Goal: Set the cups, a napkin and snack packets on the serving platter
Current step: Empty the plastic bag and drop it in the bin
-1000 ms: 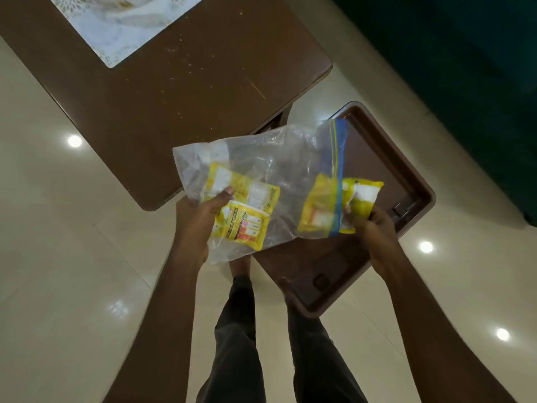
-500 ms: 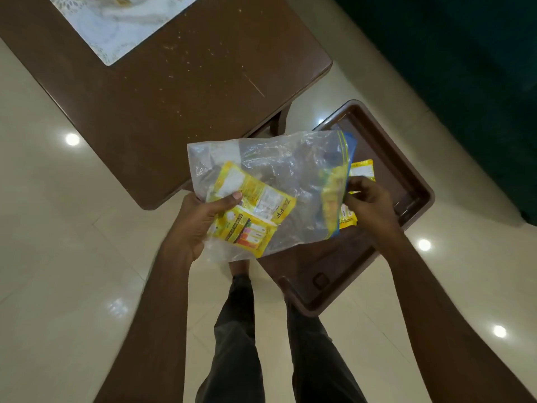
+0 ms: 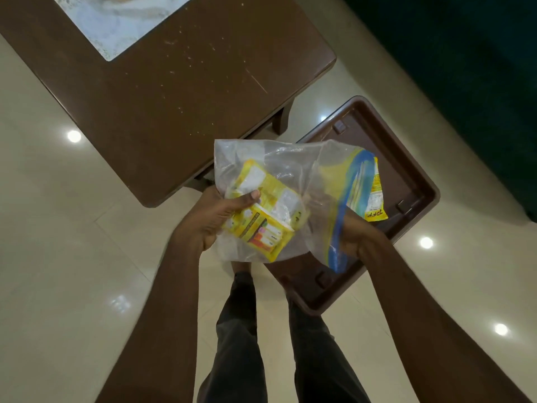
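Head view: my left hand point(image 3: 213, 218) grips the clear bag point(image 3: 276, 158) at its 9 o'clock, thumb pinning the snack packets point(image 3: 261, 219) inside. My right hand point(image 3: 366, 240) at 4 o'clock is half hidden by plastic, so I can't tell its grip. One loose packet point(image 3: 375, 196) pokes out over the platter point(image 3: 406, 175).

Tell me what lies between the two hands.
In the head view, a clear zip bag spans from the left hand to the right hand, with yellow snack packets inside it.
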